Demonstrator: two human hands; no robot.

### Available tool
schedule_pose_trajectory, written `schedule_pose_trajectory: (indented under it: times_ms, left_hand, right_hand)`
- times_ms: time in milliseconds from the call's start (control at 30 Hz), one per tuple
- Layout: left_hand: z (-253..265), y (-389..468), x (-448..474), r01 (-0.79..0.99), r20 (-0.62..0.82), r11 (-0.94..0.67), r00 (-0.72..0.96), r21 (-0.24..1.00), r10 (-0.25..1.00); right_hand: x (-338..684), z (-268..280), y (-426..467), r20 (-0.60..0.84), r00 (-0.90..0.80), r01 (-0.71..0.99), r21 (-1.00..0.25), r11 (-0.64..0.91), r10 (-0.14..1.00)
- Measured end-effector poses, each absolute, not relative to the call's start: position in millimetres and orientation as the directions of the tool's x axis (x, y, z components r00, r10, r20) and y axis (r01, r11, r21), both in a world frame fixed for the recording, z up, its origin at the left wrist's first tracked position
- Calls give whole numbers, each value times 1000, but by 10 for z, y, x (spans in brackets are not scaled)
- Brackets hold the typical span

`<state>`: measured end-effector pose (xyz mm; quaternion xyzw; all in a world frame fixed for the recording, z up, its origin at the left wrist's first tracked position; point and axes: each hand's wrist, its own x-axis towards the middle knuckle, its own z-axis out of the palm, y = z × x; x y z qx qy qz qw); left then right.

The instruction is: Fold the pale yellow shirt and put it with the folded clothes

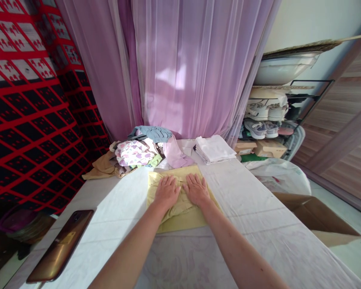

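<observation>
We rested left hand [167, 191], right hand [196, 190] flat, grips apart, on creased, roughly rectangular yellow cloth [185, 224]; saw folded white stack [216, 149] beyond.

A room in a home is indicated: the far side is hung with sheer, pale purple fabric curtains [192, 48], worn grey and white sneakers [255, 129] are kept on a black metal-framed rack [313, 80] — and a heaped pile of multicoloured clothes [135, 153] and a folded stack of white cloth [216, 148] are set on a white patterned sheet [246, 208].
</observation>
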<state>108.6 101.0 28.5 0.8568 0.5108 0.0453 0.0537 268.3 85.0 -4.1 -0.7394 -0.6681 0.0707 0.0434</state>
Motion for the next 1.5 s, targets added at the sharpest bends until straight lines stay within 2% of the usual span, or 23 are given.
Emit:
schedule_pose_trajectory:
  times_ms: [233,433,600,700,767,933,1100,1200,1367,1500]
  left_hand:
    - [101,1282,930,898,-101,-396,419,190,902]
    - [82,1342,775,916,-92,-360,379,174,921]
    - [110,1378,742,958,-98,-237,254,163,962]
    - [125,1404,709,961,-96,-212,231,178,968]
    - [127,1418,652,958,-68,-194,212,209,975]
    - [92,1421,393,965,29,-50,44,258,999]
    - [46,1380,293,959,23,-183,182,215,983]
    - [51,1365,335,968,-32,-150,159,199,987]
    - [57,1347,374,975,-37,-127,136,183,990]
    - [37,1337,374,973,-47,-126,137,192,989]
  right_hand:
    - [2690,-66,869,-66,117,983,-132,-125,991]
    - [2687,-81,878,-78,167,978,-116,-175,983]
    - [2658,-67,876,-50,299,939,-163,-303,953]
    - [2672,-60,876,-27,321,929,-188,-320,947]
    - [2728,-42,882,-3,337,918,-221,-330,941]
    - [2989,94,958,6,457,841,-329,-429,890]
    - [3137,209,1073,-11,446,835,-356,-421,895]
    - [3124,196,1096,-8,422,856,-328,-401,907]
    - [3103,91,1079,56,439,868,-286,-407,897]
    - [3181,65,1066,70,468,852,-301,-429,881]
